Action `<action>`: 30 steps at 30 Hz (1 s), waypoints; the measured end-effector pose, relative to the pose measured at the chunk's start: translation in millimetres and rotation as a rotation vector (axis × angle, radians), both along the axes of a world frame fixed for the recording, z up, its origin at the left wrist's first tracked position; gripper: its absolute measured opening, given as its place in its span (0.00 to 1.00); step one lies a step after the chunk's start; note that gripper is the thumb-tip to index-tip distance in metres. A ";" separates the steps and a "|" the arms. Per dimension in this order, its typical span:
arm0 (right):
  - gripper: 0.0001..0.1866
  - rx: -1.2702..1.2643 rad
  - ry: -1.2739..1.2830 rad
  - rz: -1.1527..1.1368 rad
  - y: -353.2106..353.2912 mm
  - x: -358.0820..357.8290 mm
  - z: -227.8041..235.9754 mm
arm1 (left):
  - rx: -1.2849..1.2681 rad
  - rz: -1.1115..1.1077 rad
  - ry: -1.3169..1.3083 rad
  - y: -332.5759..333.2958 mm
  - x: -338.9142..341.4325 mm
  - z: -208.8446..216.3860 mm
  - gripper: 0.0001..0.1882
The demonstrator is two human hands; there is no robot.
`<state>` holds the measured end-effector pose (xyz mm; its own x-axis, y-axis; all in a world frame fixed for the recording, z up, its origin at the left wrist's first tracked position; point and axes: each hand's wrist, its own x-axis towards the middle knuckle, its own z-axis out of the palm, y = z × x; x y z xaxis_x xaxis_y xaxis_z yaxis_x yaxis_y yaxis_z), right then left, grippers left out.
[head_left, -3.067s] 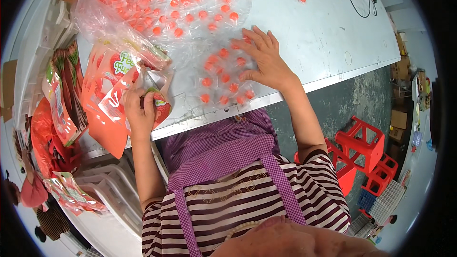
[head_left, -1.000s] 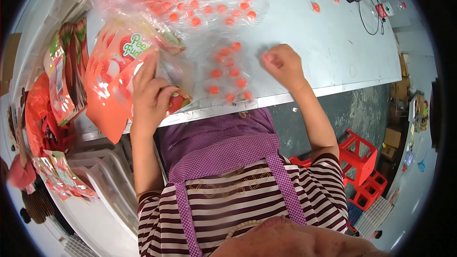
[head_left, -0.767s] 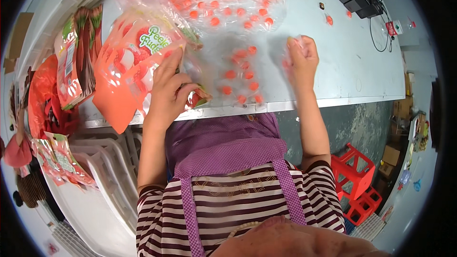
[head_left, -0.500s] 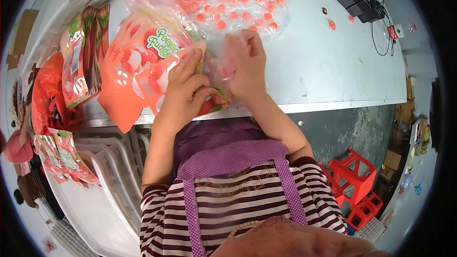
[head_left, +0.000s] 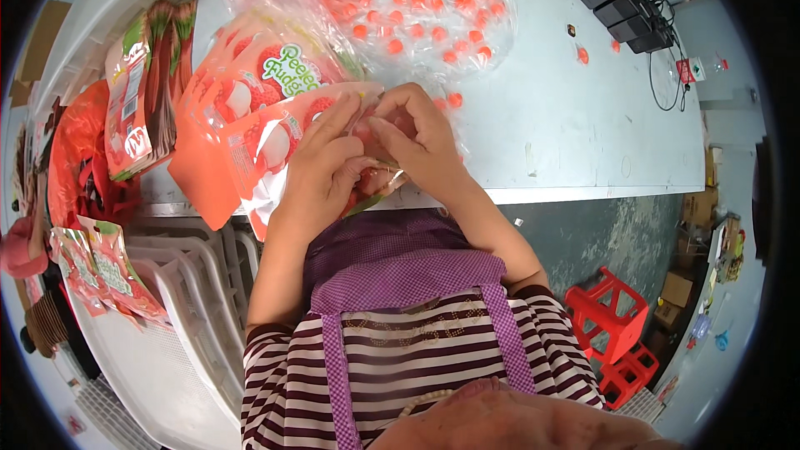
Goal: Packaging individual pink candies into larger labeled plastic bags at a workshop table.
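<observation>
My left hand [head_left: 318, 171] is closed on a pink-and-red printed pouch [head_left: 273, 140], holding it by its open end near the table's front edge. At that opening my right hand [head_left: 423, 148] has its fingers bent around small reddish wrapped candies [head_left: 400, 123], partly hidden by the hand. Beyond both hands lies a large clear plastic bag [head_left: 505, 42] with many orange-red wrapped candies inside. Several more printed pouches [head_left: 242, 58] lie fanned out beside and under the held one, left of my hands.
A bundle of pouches [head_left: 129, 108] stands at the left by a red plastic bag [head_left: 75, 150]. White stacked trays [head_left: 158, 367] with pouches on them are below. Black adapters with cables [head_left: 625, 12] lie far right on the table [head_left: 575, 133]. Red stools [head_left: 612, 317] stand on the floor.
My right hand has moved down and left, from above the table beside the pouch to the pouch's opening. The held pouch's mouth is spread wider, and loose candies show beside my right hand.
</observation>
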<state>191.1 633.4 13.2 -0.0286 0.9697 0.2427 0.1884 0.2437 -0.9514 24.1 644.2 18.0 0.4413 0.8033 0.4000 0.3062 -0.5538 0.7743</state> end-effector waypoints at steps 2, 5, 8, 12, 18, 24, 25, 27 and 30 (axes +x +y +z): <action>0.03 -0.060 -0.006 0.027 -3.0 2.6 1.9 | 0.042 -0.018 0.011 -1.6 -0.3 1.2 0.07; 0.09 0.210 -0.177 0.194 -6.7 12.1 4.0 | 0.061 -0.019 -0.041 -5.0 -1.8 5.8 0.08; 0.17 0.376 -0.338 0.490 -10.0 16.4 11.5 | -0.043 -0.115 -0.063 -8.9 -8.5 11.1 0.08; 0.30 0.521 -0.365 0.289 -27.6 0.6 24.3 | -0.303 -0.256 -0.294 -14.0 -20.3 -0.6 0.06; 0.35 0.756 -0.319 0.047 -36.0 -7.1 18.3 | -0.434 -0.344 -0.587 -22.4 -18.2 -12.3 0.08; 0.33 0.466 -0.502 0.384 -45.4 -11.5 24.0 | -0.556 -0.326 -0.599 -39.2 -23.5 -9.1 0.10; 0.33 0.399 -0.524 0.472 -45.7 -11.5 24.7 | -0.563 -0.330 -0.599 -38.9 -22.8 -7.7 0.10; 0.34 0.482 -0.490 0.458 -44.1 -8.0 19.5 | -0.458 -0.312 -0.584 -36.2 -20.0 -3.8 0.10; 0.38 0.625 -0.382 0.277 -47.2 8.7 4.7 | -0.385 -0.230 -0.531 -28.1 -30.3 -8.1 0.11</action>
<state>199.8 586.2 18.0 -0.4414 0.6019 0.6655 0.3294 0.7985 -0.5038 -6.2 616.0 10.0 0.4407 0.8410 0.3139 -0.2610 -0.2145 0.9412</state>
